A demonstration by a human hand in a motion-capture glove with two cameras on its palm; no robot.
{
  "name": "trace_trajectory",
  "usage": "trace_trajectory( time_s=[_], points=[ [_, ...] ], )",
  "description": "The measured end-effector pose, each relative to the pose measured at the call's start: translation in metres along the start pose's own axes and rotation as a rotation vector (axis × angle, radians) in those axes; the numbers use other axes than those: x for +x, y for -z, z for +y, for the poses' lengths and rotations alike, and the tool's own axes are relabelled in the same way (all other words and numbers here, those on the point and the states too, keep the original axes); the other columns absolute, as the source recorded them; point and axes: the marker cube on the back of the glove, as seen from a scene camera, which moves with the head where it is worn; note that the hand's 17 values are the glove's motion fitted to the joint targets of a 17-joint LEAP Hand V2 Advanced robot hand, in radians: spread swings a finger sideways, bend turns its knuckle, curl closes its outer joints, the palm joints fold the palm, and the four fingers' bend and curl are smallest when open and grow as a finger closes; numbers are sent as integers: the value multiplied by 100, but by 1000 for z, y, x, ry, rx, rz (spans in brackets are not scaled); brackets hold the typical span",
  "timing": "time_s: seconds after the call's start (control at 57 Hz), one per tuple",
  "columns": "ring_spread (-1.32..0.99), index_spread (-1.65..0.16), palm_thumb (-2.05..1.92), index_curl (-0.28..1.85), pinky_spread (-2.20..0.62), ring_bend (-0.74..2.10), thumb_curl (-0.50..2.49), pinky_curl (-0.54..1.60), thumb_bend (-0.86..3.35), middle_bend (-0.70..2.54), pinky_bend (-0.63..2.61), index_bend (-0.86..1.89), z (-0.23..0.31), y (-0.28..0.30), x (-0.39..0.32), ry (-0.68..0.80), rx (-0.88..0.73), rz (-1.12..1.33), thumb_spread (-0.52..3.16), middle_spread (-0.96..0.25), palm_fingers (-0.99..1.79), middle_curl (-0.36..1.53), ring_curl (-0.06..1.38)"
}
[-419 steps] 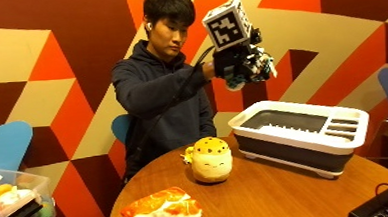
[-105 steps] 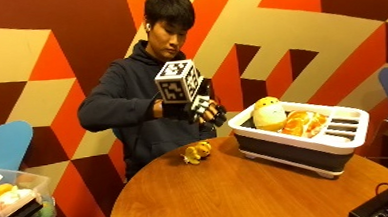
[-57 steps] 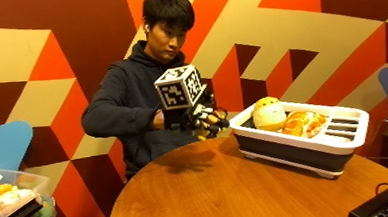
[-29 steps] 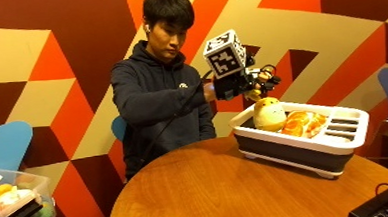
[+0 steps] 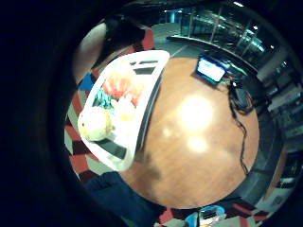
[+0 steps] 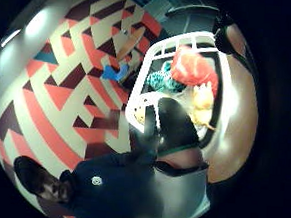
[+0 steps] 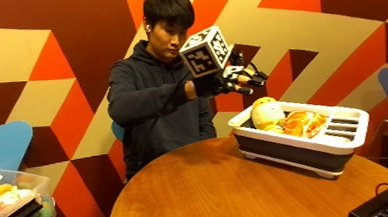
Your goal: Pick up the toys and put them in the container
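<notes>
On the round wooden table (image 7: 204,188), at its far right side, sits the white-rimmed grey container (image 7: 302,145). Inside it: an orange plush toy (image 7: 303,124) beside a round yellow plush toy (image 7: 266,113), and a small yellow toy (image 6: 203,100) next to a teal item (image 6: 162,82), seen in the palm views. Gloved right hand (image 7: 236,78) is raised above the container's near end, fingers spread and relaxed, holding nothing. Clear bin (image 7: 12,208) of toys stands at the left edge, off the table.
</notes>
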Motion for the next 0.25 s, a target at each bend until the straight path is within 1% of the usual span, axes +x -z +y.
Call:
trace_trajectory(
  time_s=[0.07,0.123,0.245],
  points=[
    [-9,-15,19,66,1,22,43,38,-2,26,53,59,21,17,10,-29,59,48,140,-7,5,55,24],
    [-8,-16,18,65,2,20,42,37,-1,27,51,60,32,29,30,-60,84,71,143,-6,8,56,24],
    [-7,-16,16,65,2,18,39,36,-1,29,48,60,54,42,77,-125,74,98,148,-6,10,55,24]
  ],
)
